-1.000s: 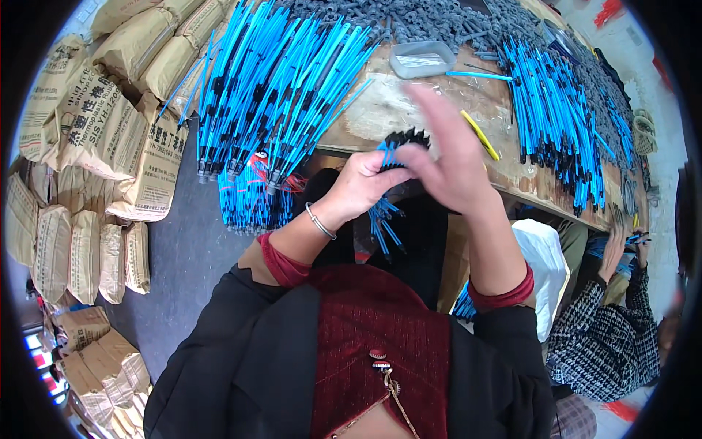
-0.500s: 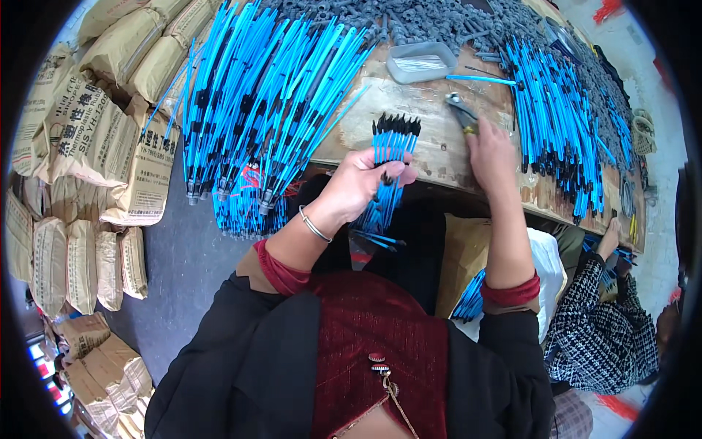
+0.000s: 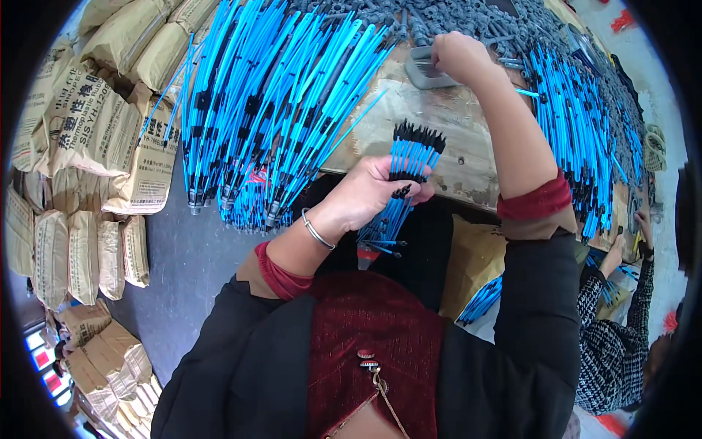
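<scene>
My left hand [image 3: 391, 189] is closed around a bundle of thin bright-blue rods [image 3: 411, 155] with black tips, held upright at the near edge of the wooden table. Its black ends point up and away from me. Lower parts of the rods hang below the hand. Stretched out over the table, my right hand [image 3: 461, 57] reaches into a shallow grey plastic tub [image 3: 431, 79]. Its fingers are bent downward at the tub, and whatever they pinch is hidden. A metal bangle circles my left wrist.
Large stacks of blue rods [image 3: 278, 110] lie at the left, others [image 3: 574, 132] at the right. Dark grey fittings [image 3: 482, 25] pile up behind the tub. Brown paper sacks [image 3: 95, 124] are stacked far left. A co-worker's patterned sleeve [image 3: 614, 358] shows at the right.
My right hand has moved from the pliers on the table up to the tub. The pliers are no longer in sight. My left hand has shifted slightly right with the bundle.
</scene>
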The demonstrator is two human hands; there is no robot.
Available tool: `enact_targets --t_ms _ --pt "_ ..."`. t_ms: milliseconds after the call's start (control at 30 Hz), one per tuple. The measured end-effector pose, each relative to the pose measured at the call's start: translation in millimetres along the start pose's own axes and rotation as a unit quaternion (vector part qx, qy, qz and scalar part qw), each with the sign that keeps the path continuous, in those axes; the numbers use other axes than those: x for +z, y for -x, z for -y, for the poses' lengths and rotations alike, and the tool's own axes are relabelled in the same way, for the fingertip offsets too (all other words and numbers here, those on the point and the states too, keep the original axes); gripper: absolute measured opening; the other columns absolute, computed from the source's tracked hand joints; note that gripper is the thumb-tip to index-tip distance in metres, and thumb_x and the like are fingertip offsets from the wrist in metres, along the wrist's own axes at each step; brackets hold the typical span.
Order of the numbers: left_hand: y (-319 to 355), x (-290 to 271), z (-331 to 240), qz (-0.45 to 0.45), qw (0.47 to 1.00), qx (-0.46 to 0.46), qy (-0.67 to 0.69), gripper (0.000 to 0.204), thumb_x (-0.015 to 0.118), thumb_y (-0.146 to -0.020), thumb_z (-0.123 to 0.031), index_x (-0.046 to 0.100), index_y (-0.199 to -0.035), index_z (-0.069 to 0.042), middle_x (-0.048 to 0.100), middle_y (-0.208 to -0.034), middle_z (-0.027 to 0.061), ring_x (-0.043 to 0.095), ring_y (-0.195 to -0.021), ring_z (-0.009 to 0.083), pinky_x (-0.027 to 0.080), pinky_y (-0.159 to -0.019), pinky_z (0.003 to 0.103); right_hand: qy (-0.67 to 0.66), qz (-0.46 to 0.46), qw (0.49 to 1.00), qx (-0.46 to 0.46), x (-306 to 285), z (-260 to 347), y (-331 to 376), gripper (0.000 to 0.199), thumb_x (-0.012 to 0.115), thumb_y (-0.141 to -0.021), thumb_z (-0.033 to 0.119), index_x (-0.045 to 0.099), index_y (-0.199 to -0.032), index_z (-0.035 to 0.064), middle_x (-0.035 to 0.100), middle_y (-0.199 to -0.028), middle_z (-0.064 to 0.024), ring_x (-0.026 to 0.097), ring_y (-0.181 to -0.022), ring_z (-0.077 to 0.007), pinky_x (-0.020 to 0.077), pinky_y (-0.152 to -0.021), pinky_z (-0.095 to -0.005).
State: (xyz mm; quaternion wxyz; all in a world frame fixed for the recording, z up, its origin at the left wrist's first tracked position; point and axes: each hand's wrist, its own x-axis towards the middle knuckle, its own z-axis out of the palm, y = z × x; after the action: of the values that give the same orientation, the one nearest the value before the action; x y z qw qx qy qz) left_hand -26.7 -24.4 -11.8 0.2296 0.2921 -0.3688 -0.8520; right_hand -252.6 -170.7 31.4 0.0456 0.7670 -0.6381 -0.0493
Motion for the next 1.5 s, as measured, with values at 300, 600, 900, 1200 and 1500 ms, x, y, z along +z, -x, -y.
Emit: enact_targets --t_ms 300,600,900,1200,1500 --pt "1.6 1.2 7.0 -0.008 0.999 0.044 -0.009 0.023 0.058 -0.084 0.002 0.062 -0.106 -0.003 0.066 -0.092 0.01 0.065 -0.089 0.0183 0.052 -0.079 0.03 -0.032 -0.078 0.994 0.071 0.9 -9.9 28.8 0.014 0.059 -0.078 0.018 0.068 -0.086 0.01 0.066 -0.086 -0.0152 0.065 -0.08 -0.0316 0.0527 -0.07 -0.0412" --pt "0.0 4.2 3.1 -0.015 0.999 0.04 -0.032 0.023 0.058 -0.084 0.003 0.062 -0.105 -0.003 0.067 -0.091 0.0097 0.065 -0.088 0.0173 0.053 -0.079 0.029 -0.103 -0.064 0.993 -0.012 -1.5 -10.7 15.4 0.015 0.056 -0.08 0.018 0.068 -0.084 0.0091 0.066 -0.082 -0.0173 0.065 -0.08 -0.0325 0.0525 -0.071 -0.0412" --pt "-2.1 2.1 0.8 -0.013 1.0 0.022 -0.01 0.024 0.06 -0.083 0.001 0.061 -0.107 -0.004 0.066 -0.094 0.0112 0.065 -0.089 0.022 0.053 -0.079 0.034 -0.017 -0.06 0.998 -0.009 -5.0 -8.0 17.3 0.013 0.062 -0.074 0.015 0.07 -0.083 0.0099 0.065 -0.077 -0.0148 0.063 -0.074 -0.0327 0.0512 -0.07 -0.0393" --pt "-0.3 1.3 4.5 -0.013 0.998 0.057 0.039 0.023 0.061 -0.083 0.0 0.061 -0.106 -0.002 0.066 -0.09 0.0105 0.065 -0.085 0.019 0.053 -0.078 0.031 -0.639 -0.085 0.761 0.078 -35.9 47.6 146.8 0.013 0.059 -0.084 0.01 0.065 -0.09 0.0006 0.06 -0.073 -0.0027 0.055 -0.068 -0.0092 0.0445 -0.061 -0.0241" --pt "0.2 4.8 3.3 -0.011 0.998 0.047 0.04 0.025 0.063 -0.082 -0.001 0.06 -0.107 -0.002 0.066 -0.091 0.0119 0.065 -0.085 0.0212 0.053 -0.077 0.032 -0.329 -0.304 0.893 0.038 -28.4 79.7 187.1 0.021 0.058 -0.08 -0.005 0.065 -0.099 0.0023 0.052 -0.079 -0.0085 0.053 -0.071 -0.0194 0.0425 -0.062 -0.028"
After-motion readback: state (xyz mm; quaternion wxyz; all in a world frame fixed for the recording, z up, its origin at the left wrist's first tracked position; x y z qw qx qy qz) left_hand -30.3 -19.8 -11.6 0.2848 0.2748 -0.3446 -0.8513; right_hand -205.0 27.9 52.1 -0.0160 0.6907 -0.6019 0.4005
